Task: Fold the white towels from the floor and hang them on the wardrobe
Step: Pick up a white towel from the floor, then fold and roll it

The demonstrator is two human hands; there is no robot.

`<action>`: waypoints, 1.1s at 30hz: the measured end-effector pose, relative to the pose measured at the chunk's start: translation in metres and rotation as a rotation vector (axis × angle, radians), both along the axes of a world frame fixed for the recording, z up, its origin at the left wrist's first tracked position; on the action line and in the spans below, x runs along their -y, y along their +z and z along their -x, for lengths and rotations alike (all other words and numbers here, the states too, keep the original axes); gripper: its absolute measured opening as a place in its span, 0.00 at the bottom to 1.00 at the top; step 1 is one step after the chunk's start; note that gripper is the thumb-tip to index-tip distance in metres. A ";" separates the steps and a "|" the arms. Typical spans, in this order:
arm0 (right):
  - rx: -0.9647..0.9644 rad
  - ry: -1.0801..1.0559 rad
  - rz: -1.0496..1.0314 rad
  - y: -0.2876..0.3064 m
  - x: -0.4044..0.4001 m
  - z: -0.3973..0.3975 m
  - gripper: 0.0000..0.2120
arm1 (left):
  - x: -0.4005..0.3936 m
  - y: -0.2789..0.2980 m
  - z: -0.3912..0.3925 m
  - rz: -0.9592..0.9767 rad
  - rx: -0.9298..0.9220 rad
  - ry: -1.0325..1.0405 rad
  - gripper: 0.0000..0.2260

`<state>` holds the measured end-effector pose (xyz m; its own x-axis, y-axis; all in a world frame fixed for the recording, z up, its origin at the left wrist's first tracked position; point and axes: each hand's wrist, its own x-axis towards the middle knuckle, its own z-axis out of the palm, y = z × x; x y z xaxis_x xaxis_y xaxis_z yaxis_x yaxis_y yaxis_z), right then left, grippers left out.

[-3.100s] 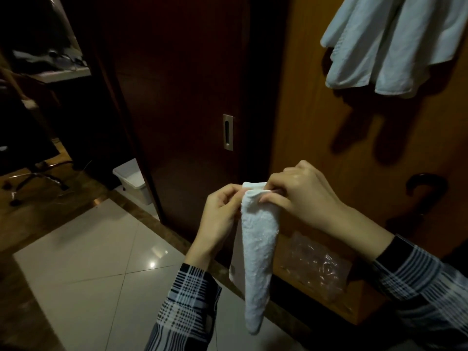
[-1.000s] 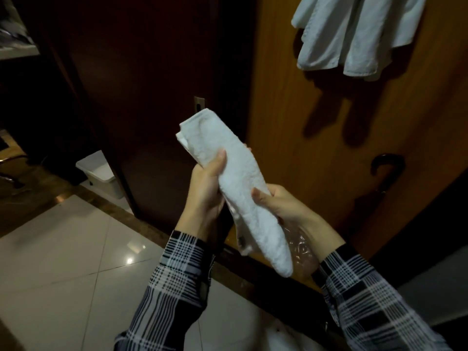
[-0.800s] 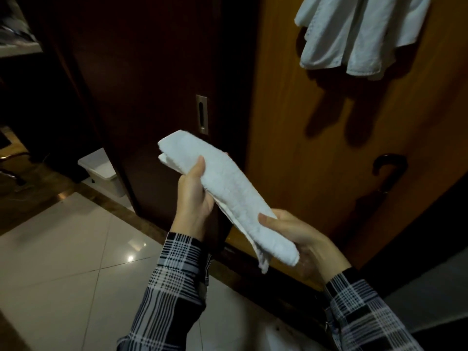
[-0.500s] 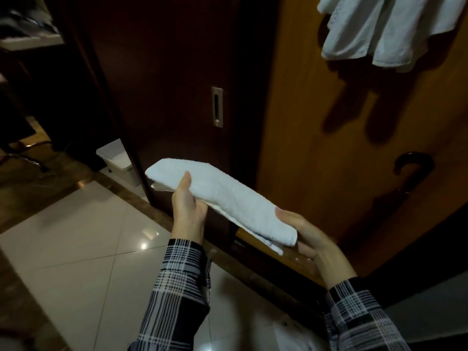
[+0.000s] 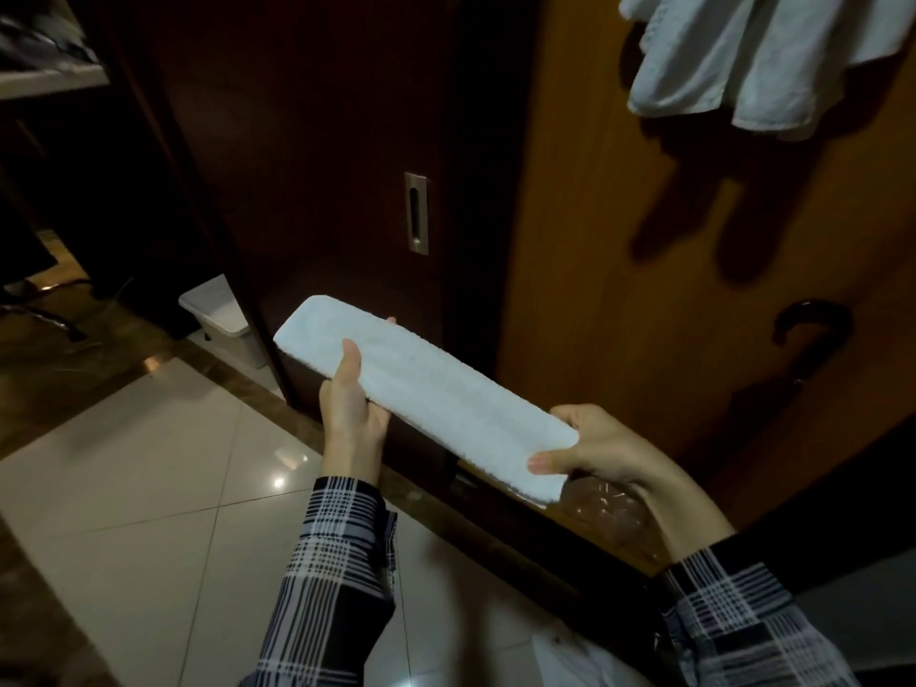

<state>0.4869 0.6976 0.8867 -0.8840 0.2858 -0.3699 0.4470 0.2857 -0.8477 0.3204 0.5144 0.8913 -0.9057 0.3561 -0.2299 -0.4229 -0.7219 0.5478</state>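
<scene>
Towel (image 5: pixel 426 394): 1 folded, held | hands: 2 | hung towels (image 5: pixel 773 57): unclear count

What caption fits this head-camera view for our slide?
Both hands, left and right, hold a folded white towel flat beneath towels hanging on the wardrobe.

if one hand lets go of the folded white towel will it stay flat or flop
Probably flop: the folded towel is soft terry, held level only by the left hand and right hand. Likely light; thumb pinches suffice.
</scene>
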 end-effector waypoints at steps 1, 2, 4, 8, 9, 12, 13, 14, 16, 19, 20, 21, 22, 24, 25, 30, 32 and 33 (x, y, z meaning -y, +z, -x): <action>0.015 0.010 -0.002 -0.003 -0.002 0.000 0.18 | -0.003 0.001 -0.002 -0.012 -0.037 -0.021 0.10; 0.039 0.037 0.000 -0.005 -0.003 -0.001 0.16 | -0.006 0.002 -0.005 -0.025 -0.069 -0.048 0.12; 0.079 0.110 0.000 -0.013 -0.005 -0.002 0.18 | -0.014 0.006 -0.011 -0.040 -0.123 -0.119 0.16; 0.053 0.194 0.106 -0.013 -0.004 0.004 0.26 | -0.033 0.019 -0.024 0.011 -0.279 -0.278 0.16; 0.022 0.183 0.152 -0.008 -0.002 0.008 0.25 | -0.037 0.022 -0.028 0.033 -0.335 -0.319 0.14; -0.115 0.106 0.291 0.012 0.001 0.026 0.22 | -0.051 0.028 -0.039 0.146 -0.523 -0.416 0.12; -0.167 0.064 0.310 0.017 0.001 0.030 0.23 | -0.055 0.029 -0.042 0.194 -0.583 -0.429 0.11; -0.224 0.028 0.333 0.022 -0.001 0.034 0.23 | -0.059 0.029 -0.044 0.232 -0.627 -0.433 0.11; -0.318 -0.015 0.359 0.023 -0.004 0.037 0.19 | -0.064 0.028 -0.046 0.306 -0.688 -0.414 0.12; -0.355 -0.040 0.378 0.011 -0.005 0.035 0.22 | -0.067 0.031 -0.048 0.380 -0.801 -0.364 0.06; -0.344 -0.063 0.364 0.001 -0.005 0.033 0.23 | -0.069 0.032 -0.049 0.387 -0.827 -0.361 0.06; -0.316 -0.082 0.357 -0.009 -0.004 0.030 0.24 | -0.070 0.034 -0.050 0.391 -0.839 -0.349 0.06; -0.266 -0.108 0.347 -0.024 -0.002 0.027 0.24 | -0.071 0.036 -0.050 0.392 -0.836 -0.329 0.06; -0.127 -0.123 0.302 -0.052 0.005 0.017 0.30 | -0.072 0.039 -0.049 0.393 -0.827 -0.288 0.08; -0.067 -0.108 0.287 -0.065 0.008 0.011 0.36 | -0.072 0.039 -0.047 0.400 -0.838 -0.271 0.08; 0.070 -0.055 0.263 -0.093 0.014 -0.010 0.33 | -0.075 0.029 -0.046 0.490 -0.872 -0.307 0.06; 0.064 -0.026 0.259 -0.086 0.010 -0.011 0.28 | -0.077 0.026 -0.051 0.487 -0.847 -0.354 0.06; 0.039 -0.024 0.271 -0.078 0.007 -0.011 0.25 | -0.078 0.027 -0.052 0.476 -0.838 -0.378 0.07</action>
